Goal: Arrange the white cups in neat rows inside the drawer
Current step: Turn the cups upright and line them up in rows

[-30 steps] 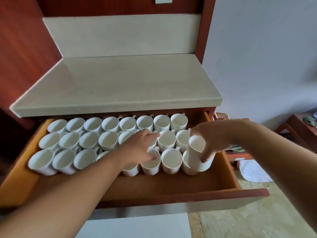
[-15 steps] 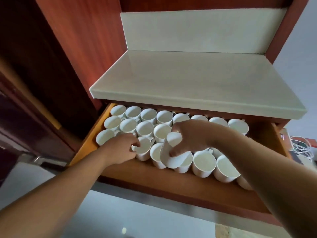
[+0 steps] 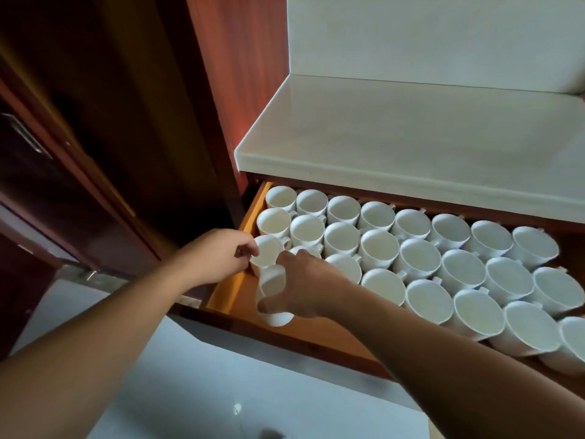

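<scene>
Reaching in from the near right, the right hand (image 3: 311, 286) is gripping the held cup (image 3: 274, 316) at the near left corner of the drawer (image 3: 232, 285), with the thumb pressing low on the cup's side and the fingers curling over its upper part. This cup is sitting just in front of the third row, over the drawer's bare wooden bottom; whether its base is touching the wood cannot be told. The left hand (image 3: 218, 256) is coming in over the drawer's orange left wall, its fingers curling against the left rim of the end cup (image 3: 269, 248) of that third row. Whether they are pinching the rim or only touching it cannot be told. The rows of cups (image 3: 411, 258) are standing upright, mouths up and packed rim to rim, three rows running from the far left to the near right. The right hand is covering part of the cups next to the end cup. A pale countertop (image 3: 411, 131) is jutting out over the far edge of the drawer and overhanging the farthest row, and a pale backsplash (image 3: 427, 39) is rising behind it. A reddish wooden panel (image 3: 237, 74) is standing to the left of the countertop, a dark door (image 3: 63, 153) is standing farther left, and a light glossy floor (image 3: 253, 391) is showing below the drawer front.
</scene>
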### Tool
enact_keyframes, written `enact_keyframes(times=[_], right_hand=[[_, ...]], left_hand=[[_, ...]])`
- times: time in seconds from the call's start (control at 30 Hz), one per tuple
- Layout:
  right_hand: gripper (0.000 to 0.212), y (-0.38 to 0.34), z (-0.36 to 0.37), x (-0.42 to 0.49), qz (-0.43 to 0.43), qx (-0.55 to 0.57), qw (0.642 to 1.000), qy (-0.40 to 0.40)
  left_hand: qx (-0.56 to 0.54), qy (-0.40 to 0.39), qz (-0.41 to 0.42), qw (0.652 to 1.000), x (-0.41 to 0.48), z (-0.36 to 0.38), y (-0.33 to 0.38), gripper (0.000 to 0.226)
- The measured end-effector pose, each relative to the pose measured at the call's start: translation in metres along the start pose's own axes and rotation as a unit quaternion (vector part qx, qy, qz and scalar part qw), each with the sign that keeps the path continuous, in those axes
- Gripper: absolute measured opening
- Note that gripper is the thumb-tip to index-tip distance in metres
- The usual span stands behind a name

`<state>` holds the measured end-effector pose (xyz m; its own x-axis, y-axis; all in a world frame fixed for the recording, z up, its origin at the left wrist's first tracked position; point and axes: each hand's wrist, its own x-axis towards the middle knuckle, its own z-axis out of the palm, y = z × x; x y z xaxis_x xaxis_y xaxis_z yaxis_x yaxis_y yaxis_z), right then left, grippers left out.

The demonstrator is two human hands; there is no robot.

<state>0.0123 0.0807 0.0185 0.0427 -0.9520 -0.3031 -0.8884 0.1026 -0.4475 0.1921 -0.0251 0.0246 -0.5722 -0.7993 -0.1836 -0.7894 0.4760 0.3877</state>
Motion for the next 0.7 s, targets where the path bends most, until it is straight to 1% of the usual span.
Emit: enact_keyframes(times=[0.07,0.13,0.23,0.3,0.33,0.4,0.53,0.63,0.67,0.7], right_hand=[[0.084,-0.011,0.014,0.014,0.006,-0.015,1.0,-0.019],[0.082,-0.019,0.025,0.025,0.009,-0.025,0.999,-0.035],[0.083,-0.027,0.038,0.036,0.009,-0.044,0.998,-0.051],[0.077,-0.029,0.047,0.047,0.018,-0.044,0.997,-0.055],[0.074,-0.03,0.05,0.051,0.022,-0.046,0.997,-0.058],[0.069,-0.032,0.057,0.057,0.017,-0.06,0.996,-0.06],[0.06,-0.032,0.069,0.064,-0.031,-0.097,0.994,-0.044],[0.063,-0.023,0.072,0.068,-0.056,-0.141,0.986,-0.067],[0.067,-0.02,0.066,0.064,-0.053,-0.13,0.987,-0.077],[0.073,-0.016,0.059,0.06,-0.042,-0.096,0.991,-0.081]], left_hand=[[0.013,-0.044,0.021,0.999,-0.003,-0.003,-0.003,0.027],[0.013,-0.072,0.03,0.997,-0.005,-0.003,-0.008,0.028],[0.021,-0.117,0.04,0.992,-0.007,0.001,-0.015,0.021],[0.047,-0.146,0.054,0.987,-0.007,0.005,-0.019,0.018],[0.065,-0.154,0.062,0.984,-0.007,0.007,-0.02,0.019],[0.104,-0.16,0.072,0.979,-0.006,0.011,-0.02,0.021],[0.162,-0.168,0.077,0.969,-0.002,0.018,-0.019,0.024],[0.157,-0.166,0.075,0.971,-0.003,0.021,-0.017,0.03],[0.151,-0.162,0.075,0.972,-0.004,0.022,-0.016,0.036],[0.144,-0.157,0.077,0.974,-0.005,0.024,-0.014,0.044]])
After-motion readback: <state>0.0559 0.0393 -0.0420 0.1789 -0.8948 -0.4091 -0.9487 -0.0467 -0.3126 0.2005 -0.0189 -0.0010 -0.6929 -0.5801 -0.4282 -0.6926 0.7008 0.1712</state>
